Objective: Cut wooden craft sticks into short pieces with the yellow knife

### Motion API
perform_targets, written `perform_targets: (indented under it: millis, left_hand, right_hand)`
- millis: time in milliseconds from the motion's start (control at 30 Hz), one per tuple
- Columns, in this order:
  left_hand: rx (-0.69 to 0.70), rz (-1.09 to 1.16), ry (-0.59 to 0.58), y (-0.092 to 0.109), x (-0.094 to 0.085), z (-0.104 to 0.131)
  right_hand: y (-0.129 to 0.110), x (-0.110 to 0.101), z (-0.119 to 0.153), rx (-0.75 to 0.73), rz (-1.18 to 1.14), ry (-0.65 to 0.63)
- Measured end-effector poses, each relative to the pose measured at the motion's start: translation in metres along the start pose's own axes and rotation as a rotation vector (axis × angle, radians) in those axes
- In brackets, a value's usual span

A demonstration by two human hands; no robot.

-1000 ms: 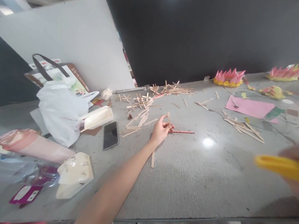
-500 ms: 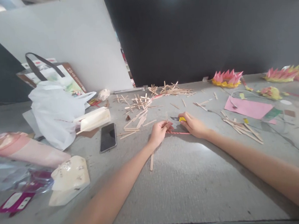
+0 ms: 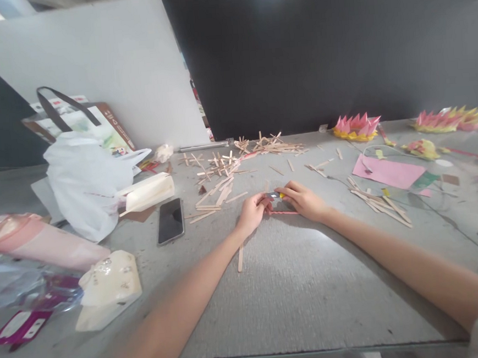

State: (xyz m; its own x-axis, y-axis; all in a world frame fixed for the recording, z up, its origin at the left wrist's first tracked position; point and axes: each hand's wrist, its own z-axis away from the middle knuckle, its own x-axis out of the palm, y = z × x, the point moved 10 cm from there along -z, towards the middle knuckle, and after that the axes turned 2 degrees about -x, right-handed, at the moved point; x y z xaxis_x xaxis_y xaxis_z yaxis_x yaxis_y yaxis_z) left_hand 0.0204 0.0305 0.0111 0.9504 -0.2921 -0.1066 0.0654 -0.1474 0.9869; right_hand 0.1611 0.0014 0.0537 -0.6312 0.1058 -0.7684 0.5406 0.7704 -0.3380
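Observation:
Near the middle of the table, my right hand (image 3: 303, 200) is closed around a yellow utility knife (image 3: 282, 195). Its grey blade points left, reaching the fingertips of my left hand (image 3: 253, 213). The left fingers are pinched together at the left end of a thin pink strip (image 3: 285, 213), which runs rightward below both hands. What else may lie between those fingertips is too small to make out. A single wooden craft stick (image 3: 240, 259) lies by my left wrist, partly under the forearm.
Loose wooden sticks (image 3: 221, 164) are heaped beyond my hands, with more (image 3: 384, 206) to the right. A phone (image 3: 170, 221), white plastic bag (image 3: 84, 183) and pink bottle (image 3: 41, 241) lie left. Pink paper (image 3: 387, 171), a thin cable and a pink-yellow paper flower (image 3: 357, 128) are right.
My right hand has moved slightly left toward my left hand, bringing the knife blade to the left fingertips. The whole view has shifted a little. My left hand keeps its pinch.

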Motion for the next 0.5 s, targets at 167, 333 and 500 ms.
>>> perform_targets:
  millis: [167, 333, 500]
  left_hand:
    - [0.0, -0.006, 0.005, -0.0021, -0.0003, -0.0006]
    - [0.0, -0.013, 0.008, -0.0003, -0.0006, 0.0003]
    - [0.003, -0.023, 0.005, 0.0016, -0.0002, 0.0008]
  right_hand:
    - [-0.0001, 0.0011, 0.0, 0.002, 0.004, -0.008]
    - [0.0007, 0.0025, 0.0001, -0.001, 0.001, -0.008]
    - [0.0021, 0.0042, 0.0006, -0.002, 0.001, -0.004]
